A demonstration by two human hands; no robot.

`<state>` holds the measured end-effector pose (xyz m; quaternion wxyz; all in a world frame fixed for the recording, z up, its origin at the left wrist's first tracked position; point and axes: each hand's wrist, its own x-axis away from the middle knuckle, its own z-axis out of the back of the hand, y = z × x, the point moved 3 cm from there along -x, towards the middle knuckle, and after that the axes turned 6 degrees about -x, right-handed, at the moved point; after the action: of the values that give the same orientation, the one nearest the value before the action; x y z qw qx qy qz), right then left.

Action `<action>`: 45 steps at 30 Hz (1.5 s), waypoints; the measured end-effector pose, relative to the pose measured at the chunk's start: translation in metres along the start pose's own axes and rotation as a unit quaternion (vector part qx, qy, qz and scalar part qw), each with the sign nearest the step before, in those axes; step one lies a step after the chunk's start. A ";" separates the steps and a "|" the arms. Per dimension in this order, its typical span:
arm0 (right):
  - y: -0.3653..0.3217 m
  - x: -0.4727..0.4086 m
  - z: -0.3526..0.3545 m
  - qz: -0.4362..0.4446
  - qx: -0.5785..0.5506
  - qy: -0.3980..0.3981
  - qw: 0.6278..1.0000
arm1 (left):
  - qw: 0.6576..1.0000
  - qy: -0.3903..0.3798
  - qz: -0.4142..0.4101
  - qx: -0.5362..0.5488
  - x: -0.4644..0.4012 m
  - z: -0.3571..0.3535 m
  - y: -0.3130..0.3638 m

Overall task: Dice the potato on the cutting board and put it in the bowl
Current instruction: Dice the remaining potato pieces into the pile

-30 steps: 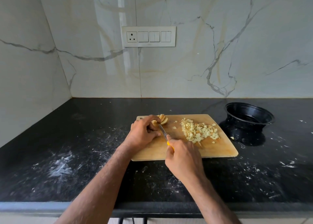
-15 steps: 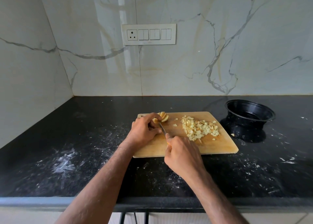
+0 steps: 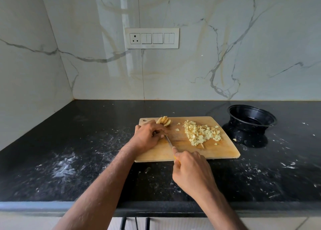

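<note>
- Rested flat on the black speckled stone table (image 3: 69, 142), glossy and streaked with white smears and crumbs: a pale wooden cutting board (image 3: 224, 153), rectangular with rounded corners and a small round hole in its far left corner
- Heaped on the board's right half: diced potato (image 3: 201, 134), a loose mound of small pale-yellow cubes, with a few strays beside it and one bit on the table just past the board's right edge
- Stood at the board's far left edge: potato slices (image 3: 164, 121), thin and curved, fanned together with brownish skin at the rims
- Left hand (image 3: 147, 136) curled with its fingers bent down over something beside the slices; whatever lay under the fingers hidden, so could not tell if it gripped a piece
- Right hand (image 3: 191, 170) closed around the knife (image 3: 168, 141); only a sliver of yellow handle seen at the thumb, the narrow grey blade running up and left to the left hand's fingertips, its tip hidden there
- Sat well right of the board, apart from it: round black plastic bowl (image 3: 251, 118), shiny, with a flared rim and a dark inside hard to read
- Behind: polished white marble-look wall (image 3: 225, 38) with grey and tan veins, carrying a white switch plate (image 3: 152, 38)
- Cut off at the bottom edge: both forearms
</note>
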<state>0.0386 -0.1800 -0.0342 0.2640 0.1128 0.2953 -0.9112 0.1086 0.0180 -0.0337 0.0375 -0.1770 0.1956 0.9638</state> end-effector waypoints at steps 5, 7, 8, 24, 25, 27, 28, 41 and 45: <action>0.002 0.006 0.009 -0.027 -0.036 0.045 0.998 | 0.998 0.023 0.011 0.050 0.002 0.004 0.001; 0.000 -0.002 0.010 -0.025 -0.047 0.061 0.997 | 0.996 0.026 0.019 0.087 0.004 0.006 0.000; -0.003 -0.007 0.009 -0.020 -0.050 0.064 0.996 | 0.994 0.031 0.019 0.099 0.004 0.006 -0.002; -0.007 -0.035 -0.018 -0.019 0.035 0.061 0.997 | 0.989 0.070 0.036 0.124 0.004 0.008 -0.005; -0.007 -0.035 -0.018 -0.020 0.036 0.061 0.997 | 0.989 0.071 0.033 0.126 0.004 0.008 -0.005; -0.008 -0.034 -0.018 -0.018 0.034 0.065 0.997 | 0.989 0.075 0.026 0.123 0.004 0.008 -0.005; -0.008 -0.034 -0.018 -0.015 0.035 0.068 0.997 | 0.990 0.076 0.024 0.121 0.004 0.009 -0.004; -0.007 -0.040 -0.016 -0.002 0.000 0.017 1.000 | 0.995 0.031 0.019 0.088 0.003 0.005 -0.002; -0.009 -0.036 -0.015 0.000 0.013 0.008 1.000 | 0.995 0.027 0.035 0.090 0.003 0.006 -0.002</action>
<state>0.0646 -0.1500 -0.0294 0.2602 0.1237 0.2853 -0.9141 0.1042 0.0220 -0.0304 0.0142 -0.1915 0.2890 0.9379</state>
